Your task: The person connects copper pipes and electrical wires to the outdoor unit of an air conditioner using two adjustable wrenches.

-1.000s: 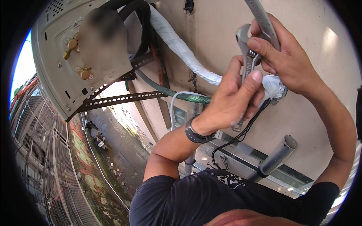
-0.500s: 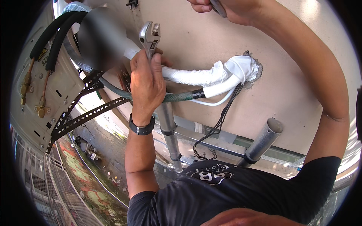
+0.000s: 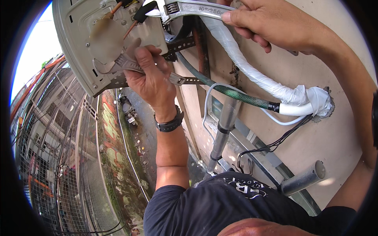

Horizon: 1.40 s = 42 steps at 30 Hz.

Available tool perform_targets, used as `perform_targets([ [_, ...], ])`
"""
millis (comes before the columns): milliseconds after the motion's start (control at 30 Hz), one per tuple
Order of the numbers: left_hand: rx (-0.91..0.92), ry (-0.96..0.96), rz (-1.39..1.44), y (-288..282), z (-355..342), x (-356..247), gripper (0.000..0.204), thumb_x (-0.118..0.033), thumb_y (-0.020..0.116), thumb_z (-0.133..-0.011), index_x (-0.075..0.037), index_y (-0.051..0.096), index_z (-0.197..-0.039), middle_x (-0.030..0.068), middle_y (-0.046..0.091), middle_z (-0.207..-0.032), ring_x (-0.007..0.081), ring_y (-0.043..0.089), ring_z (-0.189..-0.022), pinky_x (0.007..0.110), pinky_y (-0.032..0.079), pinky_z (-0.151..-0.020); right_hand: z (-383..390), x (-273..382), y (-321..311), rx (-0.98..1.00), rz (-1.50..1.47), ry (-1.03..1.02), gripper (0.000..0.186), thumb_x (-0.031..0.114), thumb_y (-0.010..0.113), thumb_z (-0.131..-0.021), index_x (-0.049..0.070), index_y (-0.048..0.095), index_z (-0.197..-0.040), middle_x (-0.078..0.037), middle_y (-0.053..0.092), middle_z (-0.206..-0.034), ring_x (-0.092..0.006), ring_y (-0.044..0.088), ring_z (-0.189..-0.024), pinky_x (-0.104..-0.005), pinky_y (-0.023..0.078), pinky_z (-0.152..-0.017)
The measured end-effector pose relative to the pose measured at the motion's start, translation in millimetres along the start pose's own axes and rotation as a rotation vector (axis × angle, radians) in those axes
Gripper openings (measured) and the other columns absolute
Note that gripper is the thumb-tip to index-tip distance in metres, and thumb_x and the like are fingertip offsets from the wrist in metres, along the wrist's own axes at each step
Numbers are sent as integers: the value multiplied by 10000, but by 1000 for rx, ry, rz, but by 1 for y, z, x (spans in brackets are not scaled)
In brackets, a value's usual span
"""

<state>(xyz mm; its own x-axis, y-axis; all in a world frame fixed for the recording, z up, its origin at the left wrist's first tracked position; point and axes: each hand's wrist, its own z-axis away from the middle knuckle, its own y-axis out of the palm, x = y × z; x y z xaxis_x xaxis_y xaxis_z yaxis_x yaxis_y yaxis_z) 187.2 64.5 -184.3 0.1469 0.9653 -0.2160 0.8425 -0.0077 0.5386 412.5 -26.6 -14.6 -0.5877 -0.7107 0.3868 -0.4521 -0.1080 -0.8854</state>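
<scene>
My left hand [image 3: 151,74] is closed around the handle of an adjustable wrench [image 3: 129,64]. Its jaws lie over the beige side panel of an air-conditioner outdoor unit [image 3: 80,43], beside a blurred patch; whether they grip a fitting there cannot be seen. My right hand [image 3: 260,19], higher up, grips a second adjustable wrench [image 3: 193,8], its head pointing left toward a copper pipe [image 3: 130,30] with a black foam sleeve [image 3: 145,11]. The pipe runs down to the blurred area.
A perforated black bracket [image 3: 185,45] supports the unit. White-wrapped piping [image 3: 252,70] and a green hose [image 3: 240,95] lead right to a hole in the wall. Black wires [image 3: 271,146] hang below. Metal poles [image 3: 223,131] rise near my body. Far below left lie a wire fence and alley.
My view has swung left toward the unit. My left hand and its wrench have moved from the wrapped piping to the unit's panel. My right hand's wrench now shows clearly, near the pipes.
</scene>
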Motion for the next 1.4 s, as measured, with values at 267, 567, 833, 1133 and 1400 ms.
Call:
perform_targets([
  [267, 14, 154, -145, 16, -33, -18, 421, -346, 720, -996, -91, 581, -1302, 29, 701, -965, 78, 617, -673, 185, 399, -467, 19, -3, 0, 92, 40, -235, 260, 116, 499, -931, -98, 617, -1019, -178, 648, -790, -261, 653, -716, -406, 507, -604],
  [567, 46, 120, -124, 1, -45, -21, 308, -230, 685, -1023, -28, 618, -1245, 73, 706, -1016, 95, 640, -808, 209, 512, -613, -18, -6, 11, 128, 54, -85, 260, 195, 605, -1003, -59, 633, -1053, -120, 666, -878, -219, 678, -732, -389, 579, -634],
  [833, 299, -27, 255, -24, 46, -51, 265, -243, 757, -970, -36, 677, -1115, 88, 614, -1055, 87, 562, -730, 176, 418, -497, -32, -10, -41, 305, 168, -162, 164, 213, 669, -955, 51, 654, -971, -17, 581, -762, -139, 545, -659, -321, 459, -598],
  [1133, 718, -616, 564, 8, 136, -97, 505, -509, 639, -998, -17, 740, -947, 89, 587, -874, 161, 579, -650, 286, 460, -560, -73, -52, -33, 206, 42, -28, 200, 209, 603, -1026, 16, 616, -1079, -37, 618, -798, -116, 603, -638, -260, 510, -560],
  [1400, 67, -13, -208, -7, 49, -36, 430, -294, 639, -1050, -1, 518, -1340, 13, 587, -813, 38, 486, -548, 194, 319, -434, -63, -52, -10, 124, -13, -28, 268, 206, 568, -1001, -3, 559, -1169, -90, 644, -856, -168, 620, -696, -304, 502, -615],
])
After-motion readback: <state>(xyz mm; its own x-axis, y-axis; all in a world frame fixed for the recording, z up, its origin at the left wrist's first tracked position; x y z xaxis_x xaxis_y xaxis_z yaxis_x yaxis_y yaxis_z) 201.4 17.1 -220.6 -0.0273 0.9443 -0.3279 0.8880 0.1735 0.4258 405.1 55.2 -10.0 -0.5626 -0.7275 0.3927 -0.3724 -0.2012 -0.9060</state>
